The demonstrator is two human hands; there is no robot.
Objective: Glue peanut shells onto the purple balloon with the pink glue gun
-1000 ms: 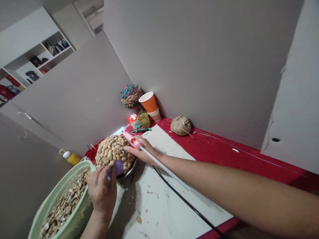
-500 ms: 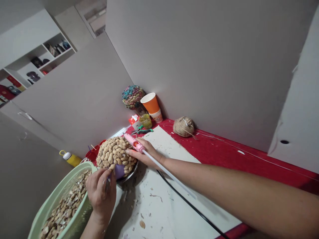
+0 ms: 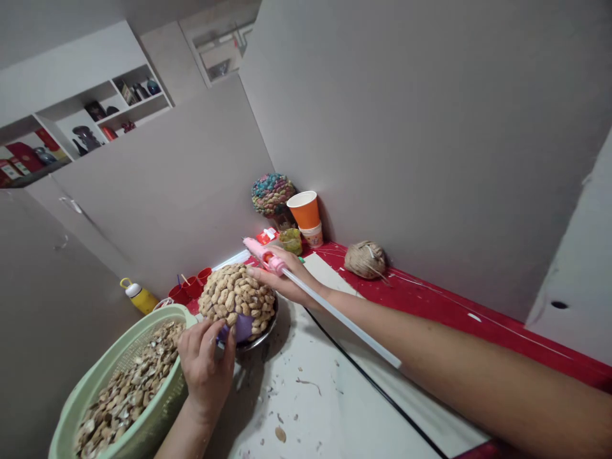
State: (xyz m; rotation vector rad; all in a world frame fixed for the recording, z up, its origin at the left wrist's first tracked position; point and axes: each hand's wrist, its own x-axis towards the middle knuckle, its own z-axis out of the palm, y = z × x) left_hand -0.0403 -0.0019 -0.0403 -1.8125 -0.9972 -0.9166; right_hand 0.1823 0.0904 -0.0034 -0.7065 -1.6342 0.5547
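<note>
The peanut-covered ball (image 3: 232,294) rests in a metal bowl (image 3: 262,342) toward the left edge of the surface (image 3: 415,296), short of the far corner. A purple patch (image 3: 244,327) shows low on its near side, bare of peanuts. The left hand (image 3: 206,363) is beside that patch, fingers drawn in close with thumb and fingertips at the ball; whether they pinch a single peanut I cannot tell. The right hand (image 3: 285,279) is wrapped around a pink glue gun (image 3: 268,257) — its nozzle points toward the far corner, above the ball — and the thumb lies close by the ball's upper right side. A translucent glue stick (image 3: 342,319) runs back from the gun, over the right forearm.

Left of the bowl, at the surface's near left corner, a green basket (image 3: 174,310) holds a heap of shells (image 3: 131,389). Red cups (image 3: 192,287) stand along the left edge past the ball, with a yellow bottle (image 3: 144,299) just beyond. At the far corner are a multicoloured ball (image 3: 272,193), a yellowish jar (image 3: 291,241) and an orange cup (image 3: 306,211) on paler paper cups (image 3: 314,237). A ball of twine (image 3: 364,260) lies by the far edge — right of the cups. Loose crumbs dot a pale sheet (image 3: 354,414), crossed by a black cable (image 3: 377,383).
</note>
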